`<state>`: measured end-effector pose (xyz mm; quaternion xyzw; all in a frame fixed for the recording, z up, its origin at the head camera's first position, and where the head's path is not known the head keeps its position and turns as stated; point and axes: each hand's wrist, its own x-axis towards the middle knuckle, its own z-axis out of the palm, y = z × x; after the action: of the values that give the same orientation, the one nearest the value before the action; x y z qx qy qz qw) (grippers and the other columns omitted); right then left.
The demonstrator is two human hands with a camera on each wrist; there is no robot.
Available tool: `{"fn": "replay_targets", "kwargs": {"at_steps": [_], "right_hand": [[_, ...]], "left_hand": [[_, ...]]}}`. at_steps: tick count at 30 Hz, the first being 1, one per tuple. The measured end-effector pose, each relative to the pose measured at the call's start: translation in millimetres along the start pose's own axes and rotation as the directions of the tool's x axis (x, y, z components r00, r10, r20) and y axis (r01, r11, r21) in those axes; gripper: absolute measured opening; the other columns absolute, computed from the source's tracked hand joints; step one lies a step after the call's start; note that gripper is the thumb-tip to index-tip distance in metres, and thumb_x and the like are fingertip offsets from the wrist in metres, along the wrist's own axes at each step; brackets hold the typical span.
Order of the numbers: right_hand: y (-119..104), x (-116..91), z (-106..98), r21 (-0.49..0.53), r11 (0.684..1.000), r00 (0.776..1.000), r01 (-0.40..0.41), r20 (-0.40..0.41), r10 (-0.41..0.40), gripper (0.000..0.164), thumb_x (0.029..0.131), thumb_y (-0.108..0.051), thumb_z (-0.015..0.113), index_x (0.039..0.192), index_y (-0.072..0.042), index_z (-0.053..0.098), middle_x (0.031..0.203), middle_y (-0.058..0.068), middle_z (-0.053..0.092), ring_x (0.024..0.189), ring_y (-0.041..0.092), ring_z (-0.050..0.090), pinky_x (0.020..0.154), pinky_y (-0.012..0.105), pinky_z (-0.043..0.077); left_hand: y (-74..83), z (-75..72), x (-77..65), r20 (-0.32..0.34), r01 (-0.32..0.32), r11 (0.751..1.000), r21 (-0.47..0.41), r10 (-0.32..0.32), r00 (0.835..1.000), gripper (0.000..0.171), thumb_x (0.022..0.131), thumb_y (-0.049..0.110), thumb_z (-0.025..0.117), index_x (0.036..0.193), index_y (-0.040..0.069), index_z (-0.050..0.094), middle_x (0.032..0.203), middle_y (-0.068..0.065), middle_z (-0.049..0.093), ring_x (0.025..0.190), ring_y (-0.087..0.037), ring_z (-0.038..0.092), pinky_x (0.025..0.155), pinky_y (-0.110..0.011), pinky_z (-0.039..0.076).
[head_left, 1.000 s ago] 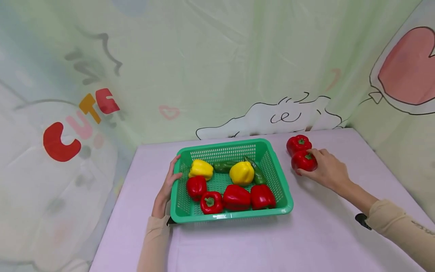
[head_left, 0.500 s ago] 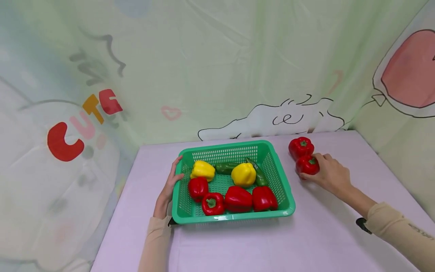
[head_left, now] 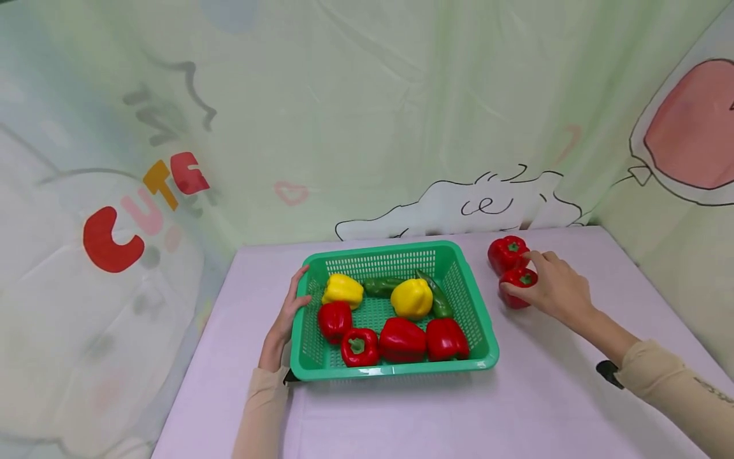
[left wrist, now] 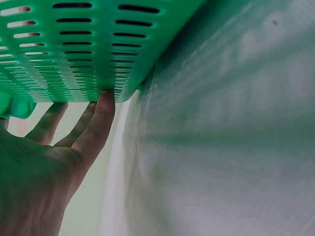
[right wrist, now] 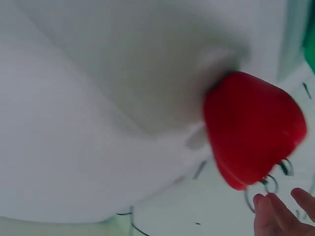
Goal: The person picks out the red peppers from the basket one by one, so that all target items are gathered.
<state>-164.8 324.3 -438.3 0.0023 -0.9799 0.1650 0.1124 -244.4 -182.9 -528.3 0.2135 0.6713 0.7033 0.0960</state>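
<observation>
My left hand [head_left: 285, 319] holds the left side of a green plastic basket [head_left: 395, 368], thumb over the rim. In the left wrist view, its fingers [left wrist: 96, 128] touch the slotted outer wall. Inside lie two yellow bell peppers [head_left: 411, 299], several red ones [head_left: 402, 340] and two long green peppers [head_left: 440, 299]. To the right of the basket, my right hand [head_left: 553, 287] hovers around a red bell pepper [head_left: 514, 296], thumb and fingers spread. The right wrist view has the fingertips apart from that pepper [right wrist: 253, 128]. Another red bell pepper [head_left: 507, 254] stands right behind it.
A pale lilac cloth covers the table [head_left: 401, 421]. Behind it hangs a light green curtain [head_left: 344, 127] with printed drawings, which also runs along both sides.
The right hand first held the front red bell pepper and shifted it slightly right beside the other one. Its fingers have since loosened and lifted off. The left hand stays on the basket.
</observation>
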Motion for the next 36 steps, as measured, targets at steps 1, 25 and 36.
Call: {"fn": "replay_targets", "kwargs": {"at_steps": [1,25,36], "right_hand": [[-6,1,-3,0.005,1.000,1.000,0.006,-0.002,-0.006,0.072,0.074,-0.036,0.081,0.125,0.006,0.052,0.113,0.032,0.053,0.094,0.046,0.055,0.056,0.055,0.053],[-178,3,14,0.261,0.917,0.842,0.303,0.376,-0.386,0.056,0.079,-0.030,0.080,0.126,-0.004,0.062,0.121,0.015,0.063,0.103,0.029,0.058,0.078,0.041,0.055],[-229,3,43,0.342,0.772,0.573,0.536,0.524,-0.630,0.065,0.079,-0.021,0.082,0.138,-0.011,0.055,0.135,0.005,0.055,0.116,0.021,0.055,0.090,0.037,0.051]], "left_hand": [[-0.2,-0.1,-0.6,0.001,0.002,1.000,0.001,-0.002,1.000,0.070,0.095,0.008,0.040,0.158,0.019,0.011,0.161,-0.016,0.016,0.139,-0.040,0.027,0.103,-0.042,0.038],[-0.3,3.5,-1.7,-0.011,0.010,1.000,0.019,-0.010,1.000,0.070,0.095,0.011,0.039,0.158,0.018,0.010,0.161,-0.016,0.013,0.139,-0.041,0.026,0.105,-0.055,0.033],[-1.7,0.7,1.3,-0.031,0.014,0.999,0.036,-0.012,0.999,0.068,0.095,0.013,0.040,0.157,0.019,0.012,0.161,-0.014,0.013,0.137,-0.039,0.028,0.103,-0.049,0.036]]}}
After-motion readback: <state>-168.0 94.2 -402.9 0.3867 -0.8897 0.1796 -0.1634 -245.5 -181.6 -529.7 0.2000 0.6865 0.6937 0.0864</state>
